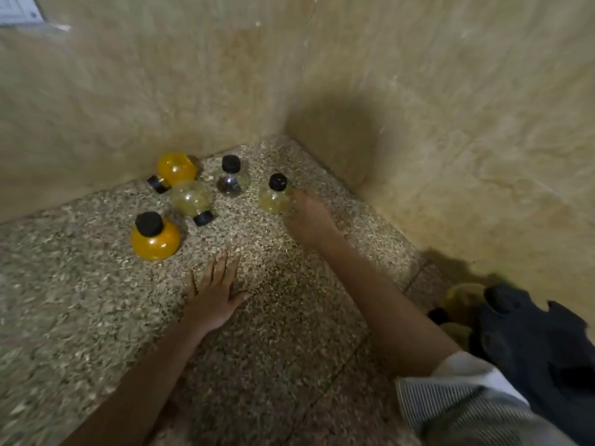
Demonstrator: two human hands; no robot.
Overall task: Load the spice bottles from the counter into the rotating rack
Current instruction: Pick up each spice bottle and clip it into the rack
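Observation:
Several round spice bottles with black caps sit in the corner of a speckled stone counter [289, 317]. An orange bottle [155, 241] stands upright at the left. Behind it a second orange bottle [176, 168] and a pale speckled bottle [191, 197] lie on their sides. A clear bottle with dark contents [232, 181] stands upright. To its right stands a pale yellow bottle [273, 198]; my right hand [309, 220] wraps its right side, fingers and thumb against the glass. My left hand [214, 294] lies flat on the counter with fingers spread, holding nothing.
Beige stone walls [450, 140] close the corner behind and to the right of the bottles. At the lower right, past the counter's edge, a dark blurred rack-like object [531, 336] holds yellowish shapes [463, 297]. My striped sleeve [457, 403] is at the bottom right.

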